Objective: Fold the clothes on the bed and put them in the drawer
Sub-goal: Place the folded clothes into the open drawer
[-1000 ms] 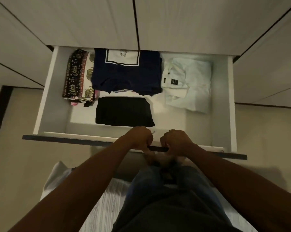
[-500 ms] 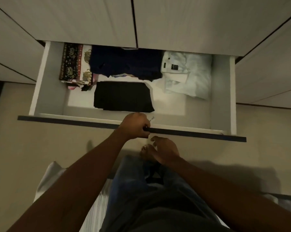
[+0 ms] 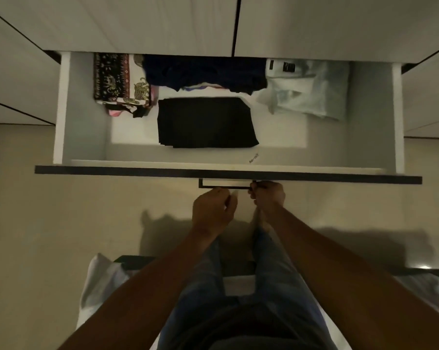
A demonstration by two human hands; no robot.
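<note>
The white drawer [image 3: 82, 109] stands partly open below the wardrobe doors, its dark front panel [image 3: 112, 170] nearest me. Inside lie a folded black garment [image 3: 205, 122] at the front middle, a navy garment [image 3: 205, 72] behind it, a patterned cloth [image 3: 115, 77] at the left and a pale blue shirt [image 3: 312, 92] at the right. A thin black handle [image 3: 238, 187] sticks out from the front panel. My left hand [image 3: 212, 210] curls its fingers at the middle of the handle. My right hand [image 3: 269, 195] grips the handle's right end.
Pale wardrobe doors [image 3: 137, 21] overhang the back of the drawer. Beige floor [image 3: 62, 223] lies between drawer and bed. A white striped bed sheet [image 3: 97, 286] shows at the bottom left, with my jeans-clad legs [image 3: 238, 299] in front of it.
The drawer has slid further in under the wardrobe doors. Both hands dropped from the top edge of the front panel down to the handle.
</note>
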